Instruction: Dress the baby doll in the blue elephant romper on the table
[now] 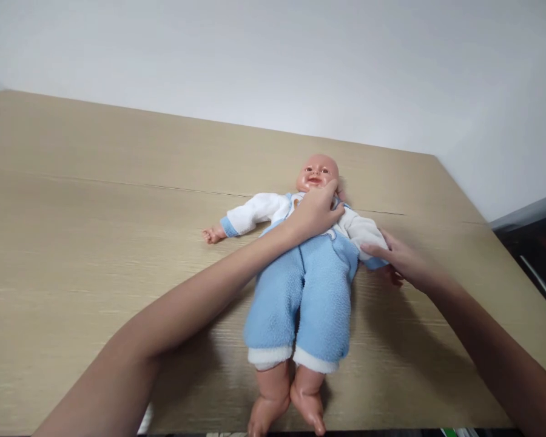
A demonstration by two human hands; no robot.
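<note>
A baby doll (277,297) lies on its back on the wooden table, head away from me and bare feet near the front edge. It wears a light blue fleece outfit with white sleeves and cuffs. My left hand (321,209) reaches across its chest and is closed at the collar and shoulder, just below the cheek; some fingertips are hidden. Around the doll's white sleeve (364,233) on the right side, near the blue cuff, my right hand (403,258) is closed, thumb on top. The other doll arm (250,215) stretches out to the left, untouched.
The light wooden table (95,243) has a thin seam running across it behind the doll's shoulders. A pale wall (255,60) rises along its far edge. Beyond the right edge are dark objects (537,255), hard to make out.
</note>
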